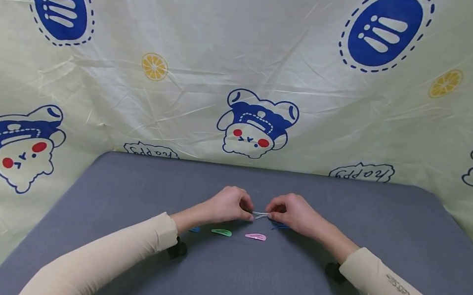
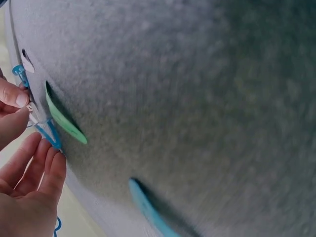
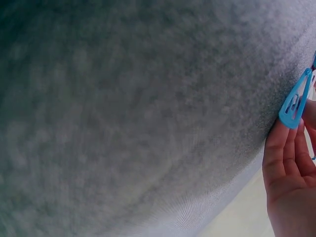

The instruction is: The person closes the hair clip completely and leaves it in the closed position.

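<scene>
My worktop, a matte, grey-blue surface of fine texture with rounded far corners. Directly on it, ahead of me, lies a row of three clips set apart from one another. From left to right: a blue clip, partly covered by my left arm; a green clip; and a pink clip. The green and pink clips lie flat, lengthwise along the row. Beyond and to the right, a second blue clip shows at my right hand; whether it rests on the worktop I cannot tell.
</scene>
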The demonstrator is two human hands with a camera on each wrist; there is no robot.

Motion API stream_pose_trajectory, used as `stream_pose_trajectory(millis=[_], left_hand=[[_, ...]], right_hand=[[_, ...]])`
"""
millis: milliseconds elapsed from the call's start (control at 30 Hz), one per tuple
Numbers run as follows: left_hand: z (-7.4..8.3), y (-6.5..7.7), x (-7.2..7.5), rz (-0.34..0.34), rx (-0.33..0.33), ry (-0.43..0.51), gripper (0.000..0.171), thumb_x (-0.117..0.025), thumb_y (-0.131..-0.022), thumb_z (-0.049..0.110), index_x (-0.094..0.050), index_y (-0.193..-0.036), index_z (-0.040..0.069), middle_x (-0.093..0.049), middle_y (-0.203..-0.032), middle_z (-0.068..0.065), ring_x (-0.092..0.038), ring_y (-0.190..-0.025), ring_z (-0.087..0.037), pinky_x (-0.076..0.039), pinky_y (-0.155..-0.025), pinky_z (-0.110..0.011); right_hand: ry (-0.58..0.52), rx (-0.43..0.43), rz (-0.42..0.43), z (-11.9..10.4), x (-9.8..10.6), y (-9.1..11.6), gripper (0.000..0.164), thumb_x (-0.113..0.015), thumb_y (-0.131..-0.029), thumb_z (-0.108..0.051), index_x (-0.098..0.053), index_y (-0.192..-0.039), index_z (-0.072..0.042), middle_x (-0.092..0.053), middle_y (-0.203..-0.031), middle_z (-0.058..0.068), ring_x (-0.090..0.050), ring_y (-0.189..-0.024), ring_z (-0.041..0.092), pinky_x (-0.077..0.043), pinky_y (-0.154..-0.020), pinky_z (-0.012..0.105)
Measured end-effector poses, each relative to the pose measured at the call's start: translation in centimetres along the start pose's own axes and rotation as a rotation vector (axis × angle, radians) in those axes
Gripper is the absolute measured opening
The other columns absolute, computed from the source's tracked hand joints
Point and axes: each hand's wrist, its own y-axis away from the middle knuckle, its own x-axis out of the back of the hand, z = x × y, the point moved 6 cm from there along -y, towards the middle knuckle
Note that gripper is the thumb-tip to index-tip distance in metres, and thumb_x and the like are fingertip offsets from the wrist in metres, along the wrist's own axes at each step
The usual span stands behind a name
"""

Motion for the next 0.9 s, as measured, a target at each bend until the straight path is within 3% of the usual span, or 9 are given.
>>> stream_pose_trajectory(millis=[600, 900], left_hand=[[0.4, 1.0, 2.5, 0.056, 0.032, 0.038, 0.025, -0.077, -0.087, 0.021, -0.073, -0.108, 0.007, -0.064, -0.092, 0.003, -0.058, -0.083, -0.014, -0.05, -0.072, -0.026], [0.6, 2.4, 3.6, 0.12, -0.018, 0.048, 0.028, -0.077, -0.087, 0.022, -0.073, -0.109, 0.006, -0.067, -0.098, -0.003, -0.058, -0.086, -0.013, -0.05, -0.077, -0.027]], right_hand=[[-0.057, 0.019, 0.062, -1.4, 1.5, 1.4, 0.008, -0.067, -0.093, -0.01, -0.074, -0.097, -0.012, -0.066, -0.086, -0.005, -0.058, -0.078, 0.015, -0.05, -0.072, 0.034], [-0.045, 0.035, 0.102, -2.7, 2.2, 1.8, 0.008, -0.068, -0.093, -0.011, -0.074, -0.099, -0.012, -0.067, -0.088, -0.003, -0.058, -0.079, 0.015, -0.051, -0.073, 0.034]])
